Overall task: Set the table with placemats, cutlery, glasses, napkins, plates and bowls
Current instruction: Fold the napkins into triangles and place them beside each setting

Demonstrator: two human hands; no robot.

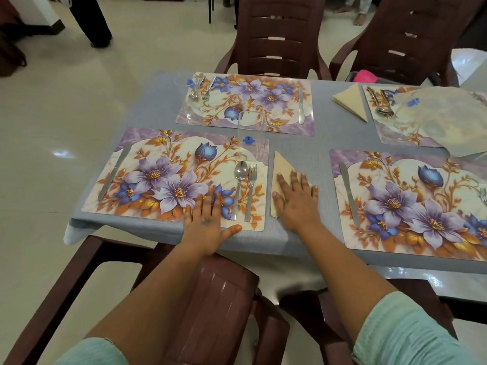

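Observation:
My left hand lies flat, fingers straight, on the front edge of the near-left floral placemat. On that mat are a knife, a spoon, a fork and a clear glass. My right hand presses flat on a folded beige napkin lying on the grey tablecloth just right of the mat. The far-left placemat carries a knife, cutlery and a clear glass. The near-right placemat holds a knife.
A second napkin lies by the far-right placemat, which has cutlery and a pale plate or sheet over it. Dark brown plastic chairs stand around the table; one is right below me. A person's legs stand at the far left.

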